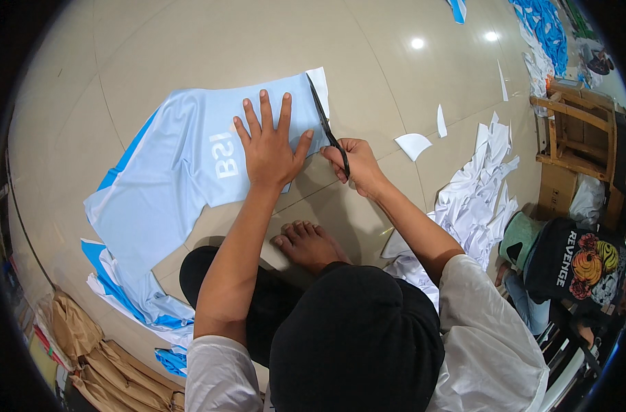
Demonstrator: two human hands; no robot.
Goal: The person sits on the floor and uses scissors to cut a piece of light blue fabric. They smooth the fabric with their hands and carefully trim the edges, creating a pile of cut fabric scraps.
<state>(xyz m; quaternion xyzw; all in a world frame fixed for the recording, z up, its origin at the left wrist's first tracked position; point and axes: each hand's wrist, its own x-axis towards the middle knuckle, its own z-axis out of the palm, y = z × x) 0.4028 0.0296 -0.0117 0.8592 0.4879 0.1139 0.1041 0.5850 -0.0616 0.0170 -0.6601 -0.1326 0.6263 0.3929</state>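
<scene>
A light blue cloth piece with white lettering and a brighter blue edge lies spread on the tiled floor in front of me. My left hand rests flat on it with fingers apart, beside the lettering. At the cloth's right edge, my right hand grips black scissors by the handles. Their blades point away from me along the border between the light blue cloth and a white margin. Whether the blades are parted is hard to make out. My bare foot is just below the cloth.
White scraps and a heap of white cloth offcuts lie to the right. Blue and white cloth is bunched at lower left, near brown wrapping. A wooden stool and another person in a black shirt are at far right.
</scene>
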